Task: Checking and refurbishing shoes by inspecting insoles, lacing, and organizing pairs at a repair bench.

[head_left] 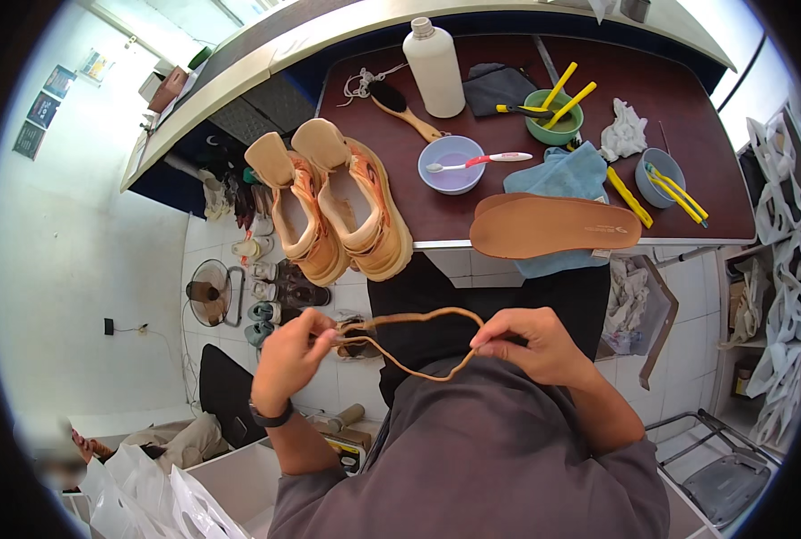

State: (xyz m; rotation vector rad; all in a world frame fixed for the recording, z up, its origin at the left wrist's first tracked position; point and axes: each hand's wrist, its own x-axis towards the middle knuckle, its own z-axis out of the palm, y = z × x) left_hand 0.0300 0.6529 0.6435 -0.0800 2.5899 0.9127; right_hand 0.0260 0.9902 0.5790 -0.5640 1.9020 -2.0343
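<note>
A tan shoelace (418,370) hangs in a loop over my lap, stretched between both hands. My left hand (294,355) pinches its ends, and my right hand (531,341) pinches the loop's far side between thumb and fingers. Beyond them, a pair of tan-orange sneakers (365,216) stands at the table's near left edge, without laces and with tongues pulled up. Brown insoles (553,226) lie stacked on a blue cloth (567,175) at the near edge, right of the sneakers.
On the dark red table (356,99) are a white bottle (435,72), a wooden brush (405,110), a lilac bowl (452,180) with a toothbrush across it, and a green bowl (558,130) with yellow-handled brushes. Several shoes (261,292) and a fan (210,292) stand on the floor, left.
</note>
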